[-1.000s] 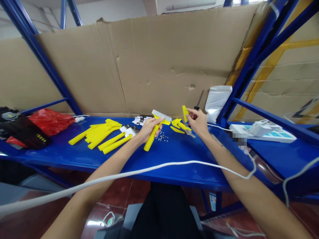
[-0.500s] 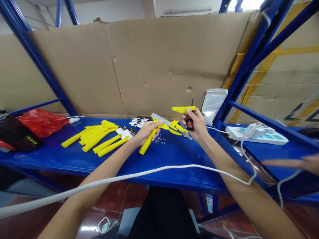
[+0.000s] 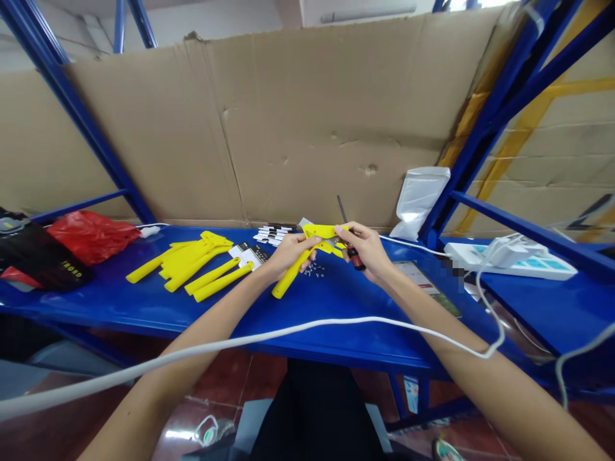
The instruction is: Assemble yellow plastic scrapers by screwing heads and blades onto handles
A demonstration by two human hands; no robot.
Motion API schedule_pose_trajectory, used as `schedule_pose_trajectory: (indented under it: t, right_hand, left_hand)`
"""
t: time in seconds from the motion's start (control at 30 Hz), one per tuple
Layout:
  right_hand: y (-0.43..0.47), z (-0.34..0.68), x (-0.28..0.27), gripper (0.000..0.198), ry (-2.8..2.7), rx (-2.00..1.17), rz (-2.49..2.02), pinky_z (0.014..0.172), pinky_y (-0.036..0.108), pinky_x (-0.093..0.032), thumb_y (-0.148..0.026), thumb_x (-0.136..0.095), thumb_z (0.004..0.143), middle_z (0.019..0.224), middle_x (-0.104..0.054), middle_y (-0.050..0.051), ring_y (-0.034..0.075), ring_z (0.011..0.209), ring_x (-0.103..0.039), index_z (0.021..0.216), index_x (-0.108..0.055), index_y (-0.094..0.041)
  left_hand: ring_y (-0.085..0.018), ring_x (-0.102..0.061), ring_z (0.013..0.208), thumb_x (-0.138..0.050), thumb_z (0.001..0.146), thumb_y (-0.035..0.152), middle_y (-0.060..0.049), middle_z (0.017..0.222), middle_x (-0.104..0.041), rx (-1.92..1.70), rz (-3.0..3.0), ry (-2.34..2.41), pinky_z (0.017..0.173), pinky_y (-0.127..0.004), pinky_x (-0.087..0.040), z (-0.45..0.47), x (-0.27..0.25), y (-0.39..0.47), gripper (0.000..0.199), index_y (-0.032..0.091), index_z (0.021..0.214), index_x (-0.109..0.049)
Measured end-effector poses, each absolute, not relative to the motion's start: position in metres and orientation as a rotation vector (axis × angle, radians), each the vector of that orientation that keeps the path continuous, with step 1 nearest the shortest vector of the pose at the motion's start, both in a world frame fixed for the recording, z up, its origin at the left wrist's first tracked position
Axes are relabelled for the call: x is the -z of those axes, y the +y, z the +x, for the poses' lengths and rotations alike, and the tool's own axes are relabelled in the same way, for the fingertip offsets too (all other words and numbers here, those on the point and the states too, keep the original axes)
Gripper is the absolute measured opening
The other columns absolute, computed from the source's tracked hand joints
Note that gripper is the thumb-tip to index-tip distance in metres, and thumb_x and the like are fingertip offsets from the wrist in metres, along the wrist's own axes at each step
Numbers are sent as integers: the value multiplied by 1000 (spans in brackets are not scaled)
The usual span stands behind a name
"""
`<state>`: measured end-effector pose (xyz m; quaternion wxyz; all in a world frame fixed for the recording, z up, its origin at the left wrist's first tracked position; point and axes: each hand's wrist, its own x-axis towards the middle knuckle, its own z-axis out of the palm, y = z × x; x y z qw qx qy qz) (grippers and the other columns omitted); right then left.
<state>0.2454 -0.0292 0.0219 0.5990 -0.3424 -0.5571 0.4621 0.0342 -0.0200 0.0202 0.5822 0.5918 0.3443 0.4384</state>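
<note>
Left hand (image 3: pixel 289 253) gripped yellow handle (image 3: pixel 287 281) above blue counter (image 3: pixel 336 307), right hand (image 3: pixel 369 248) pinched yellow strip (image 3: pixel 321 230) at handle's far end with screwdriver (image 3: pixel 356 258) tucked in palm; holding the handle steady and squaring the strip before loosening either grip looked the sound method.

The held handle (image 3: pixel 287 280) and flat piece (image 3: pixel 321 230) are showing plain bright yellow, and the spare handles (image 3: pixel 192 258) are matching them. The screwdriver (image 3: pixel 355 257) is combining a black-and-red grip with a dark shaft. The table (image 3: pixel 365 298) and the rack frame (image 3: pixel 484 137) are gleaming deep blue, while the cardboard (image 3: pixel 336 102) is showing tan and the tape (image 3: pixel 516 142) is looking amber. The plastic bag (image 3: pixel 93 235) is glowing red; the black bag (image 3: pixel 41 259) is carrying yellow lettering. The power strip (image 3: pixel 552 267) is pairing white with pale blue, the cable (image 3: pixel 298 326) is looking white, and the floor tiles (image 3: pixel 262 371) are showing dark red with pale lines
</note>
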Motion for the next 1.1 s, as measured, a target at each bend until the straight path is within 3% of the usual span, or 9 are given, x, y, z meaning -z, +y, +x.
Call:
schedule_pose_trajectory:
  t: [0.23,0.5,0.7,0.87,1.0,1.1]
  right_hand:
    - [-30,237,-10,37,-1288,-1012,-806,38,27,-45,-54,-99,74,62,-56,-6,9,41,-46,95,-89,-26]
    - [-21,237,5,40,-1343,-950,-855,40,28,-48,-54,-94,78,65,-45,-8,9,43,-48,106,-90,-25]
    - [-20,236,9,37,-1335,-930,-885,40,27,-46,-53,-92,79,68,-50,-6,11,48,-50,103,-89,-25]
    - [-21,238,6,44,-1292,-897,-932,37,27,-41,-56,-90,78,66,-44,-8,11,46,-50,106,-86,-22]
    - [-20,239,5,51,-1317,-893,-951,41,28,-44,-60,-92,75,66,-46,-8,11,48,-51,105,-85,-20]
    - [-18,240,5,58,-1376,-906,-936,46,29,-48,-63,-97,70,70,-56,-5,11,50,-51,107,-87,-20]
  left_hand:
    - [-8,-52,38,-88,92,45,1,68,-67,-1111,1397,784,37,-23,-40,34,-17,-17,36,18,88,-64]
    - [-7,-51,41,-85,94,40,2,71,-66,-1075,1413,803,38,-21,-37,36,-16,-17,32,19,92,-61]
    - [-8,-53,46,-84,94,36,0,77,-66,-1032,1346,781,39,-21,-39,35,-12,-13,27,18,93,-64]
    - [-9,-57,56,-85,94,32,-3,83,-69,-1019,1314,733,44,-20,-43,34,-7,-9,24,15,96,-68]
    - [-8,-53,53,-85,99,43,0,73,-62,-1022,1418,763,45,-21,-43,32,-4,-8,34,14,91,-70]
    - [-8,-52,51,-84,100,53,-1,73,-62,-1036,1458,794,43,-21,-42,31,-3,-6,43,14,89,-69]
